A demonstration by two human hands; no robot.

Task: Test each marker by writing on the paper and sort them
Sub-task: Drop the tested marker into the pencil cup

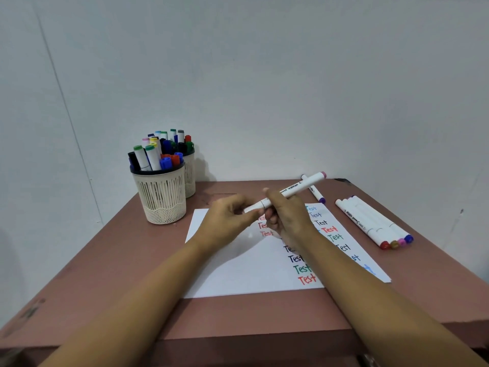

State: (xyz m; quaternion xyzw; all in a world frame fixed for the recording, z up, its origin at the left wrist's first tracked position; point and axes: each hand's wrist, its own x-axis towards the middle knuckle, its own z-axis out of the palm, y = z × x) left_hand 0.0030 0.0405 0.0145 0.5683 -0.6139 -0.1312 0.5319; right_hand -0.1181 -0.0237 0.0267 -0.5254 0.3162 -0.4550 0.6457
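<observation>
A white marker [299, 187] with a pink end cap is held above the paper, tilted up to the right. My right hand [287, 215] grips its barrel near the middle. My left hand [230, 217] pinches the marker's left end. The white paper [238, 271] lies on the table with the word "Test" written many times in red, green, black and blue. Two cream mesh cups [161, 197] at the back left hold several markers. A row of several white markers [375, 223] lies to the right of the paper, and one purple-capped marker [315, 193] lies behind it.
The brown table [105, 274] stands against a pale wall. Its front edge runs across the bottom of the view. The paper's right edge hangs close to the row of sorted markers.
</observation>
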